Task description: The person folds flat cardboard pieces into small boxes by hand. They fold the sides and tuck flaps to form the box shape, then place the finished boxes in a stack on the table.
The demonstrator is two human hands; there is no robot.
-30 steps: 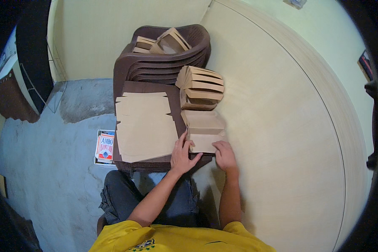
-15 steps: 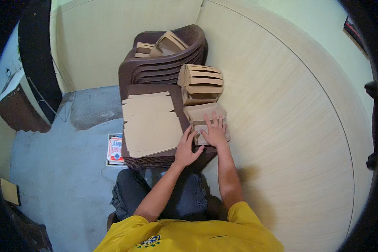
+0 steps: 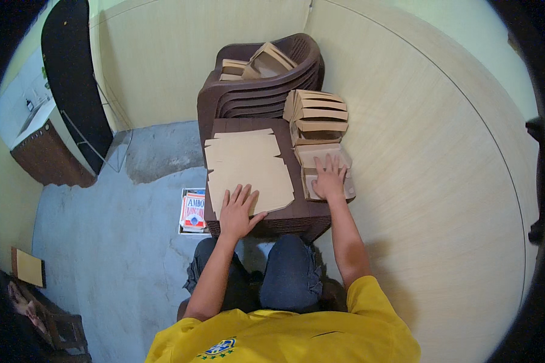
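My left hand [image 3: 237, 213] lies with spread fingers over the near edge of a pile of flat cardboard box blanks [image 3: 248, 163]. These brown sheets have notched edges and rest on a dark brown woven-look table [image 3: 287, 133]. To the right, my right hand [image 3: 329, 179] is open, fingers fanned out and pressed on a partly folded cardboard box [image 3: 309, 158] at the table's right side. Part of that box is hidden beneath the hand. Directly behind it, several folded cardboard boxes [image 3: 320, 115] stand grouped together.
Stacked brown plastic chairs [image 3: 254, 91] stand behind the table, holding more folded cardboard boxes [image 3: 266, 62]. A pale panelled wall [image 3: 430, 169] runs close along the right. On the floor left of the table sits an open carton [image 3: 194, 210] of printed packets.
My left hand has moved left, from beside the partly folded box onto the flat blanks. My right hand stays on the box. The whole view has shifted slightly.
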